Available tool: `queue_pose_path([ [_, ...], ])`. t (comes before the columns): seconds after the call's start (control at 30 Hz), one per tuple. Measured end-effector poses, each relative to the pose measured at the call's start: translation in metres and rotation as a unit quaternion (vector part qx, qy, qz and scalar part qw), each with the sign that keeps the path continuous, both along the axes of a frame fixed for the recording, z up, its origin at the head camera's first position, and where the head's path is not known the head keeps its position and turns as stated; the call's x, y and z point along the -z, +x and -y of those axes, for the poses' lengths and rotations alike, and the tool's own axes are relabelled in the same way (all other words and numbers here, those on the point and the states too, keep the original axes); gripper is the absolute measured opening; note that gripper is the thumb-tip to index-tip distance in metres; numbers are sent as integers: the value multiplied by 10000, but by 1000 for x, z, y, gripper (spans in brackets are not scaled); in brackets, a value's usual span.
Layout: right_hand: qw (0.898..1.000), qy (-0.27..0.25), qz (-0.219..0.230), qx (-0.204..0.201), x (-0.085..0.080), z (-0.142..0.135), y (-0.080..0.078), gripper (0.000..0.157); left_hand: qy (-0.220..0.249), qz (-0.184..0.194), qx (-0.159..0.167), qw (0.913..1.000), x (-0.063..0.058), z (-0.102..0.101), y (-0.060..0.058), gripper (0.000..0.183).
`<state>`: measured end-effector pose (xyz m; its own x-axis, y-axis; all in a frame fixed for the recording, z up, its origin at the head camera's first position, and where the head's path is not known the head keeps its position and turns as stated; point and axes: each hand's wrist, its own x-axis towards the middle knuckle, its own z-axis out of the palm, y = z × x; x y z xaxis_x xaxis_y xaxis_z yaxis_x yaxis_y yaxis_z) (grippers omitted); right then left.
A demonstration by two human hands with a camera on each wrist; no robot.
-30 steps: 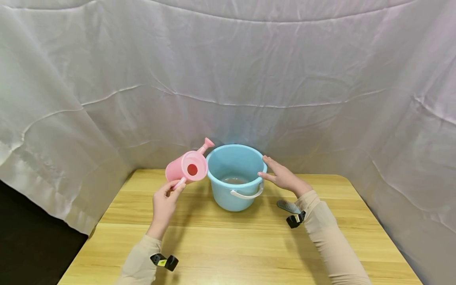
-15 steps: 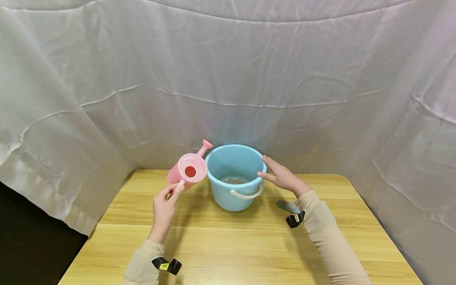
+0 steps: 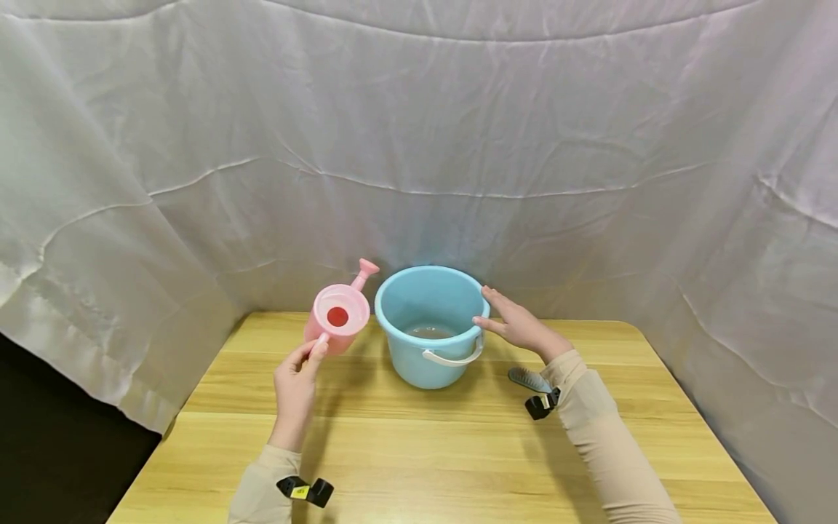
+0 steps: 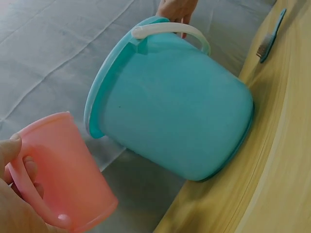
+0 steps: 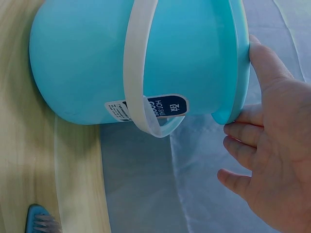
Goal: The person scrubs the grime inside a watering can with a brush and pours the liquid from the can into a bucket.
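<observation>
My left hand (image 3: 296, 389) grips the handle of a pink watering can (image 4: 68, 167), which it holds off the table to the left of a light blue bucket (image 3: 425, 364). The can's spout points away toward the curtain, and a red round patch shows inside its mouth. Fairly straight fingers of my right hand (image 3: 524, 325) rest against the bucket's right rim, thumb on the edge, as the right wrist view also shows. A little clear liquid seems to lie in the bucket's bottom. The bucket stands upright, its white handle (image 5: 135, 63) hanging down at the front.
A blue-grey brush (image 3: 529, 379) lies on the wooden table (image 3: 425, 458) right of the bucket, partly behind my right wrist. Pale grey curtains (image 3: 458, 131) enclose the table at the back and sides.
My left hand has drawn the watering can a little left, so a gap now shows between it and the bucket rim. The can looks more upright. My right hand stays put.
</observation>
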<state>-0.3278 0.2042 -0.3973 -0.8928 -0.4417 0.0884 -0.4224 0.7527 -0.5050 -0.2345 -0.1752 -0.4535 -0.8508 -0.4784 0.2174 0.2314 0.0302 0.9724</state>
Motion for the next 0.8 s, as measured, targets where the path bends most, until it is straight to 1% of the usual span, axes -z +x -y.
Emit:
queue_pose_path([
  [0.23,10000,23,-14,17,0,-1,0,82,533,-126,-140,9984,4,6,-3,35],
  [0.3,10000,33,-28,18,1,-1,-1,82,633,-119,-165,9978,6,8,-3,33],
  [0.4,10000,46,-56,21,1,-2,-1,82,839,-96,-177,9963,8,11,-4,23],
  [0.5,10000,52,-80,23,2,-3,-2,82,1257,-139,-116,9919,11,14,-6,11],
  [0.6,10000,40,-63,24,1,-3,-1,82,1665,-219,-28,9858,13,16,-7,4],
  [0.63,10000,41,-64,20,1,-3,-1,82,1823,-231,9,9830,13,16,-7,3],
  [0.7,10000,43,-56,20,1,-3,0,82,1996,-205,56,9796,16,17,-7,3],
  [0.8,10000,31,-38,17,0,-3,0,82,2282,-98,95,9735,19,18,-7,5],
])
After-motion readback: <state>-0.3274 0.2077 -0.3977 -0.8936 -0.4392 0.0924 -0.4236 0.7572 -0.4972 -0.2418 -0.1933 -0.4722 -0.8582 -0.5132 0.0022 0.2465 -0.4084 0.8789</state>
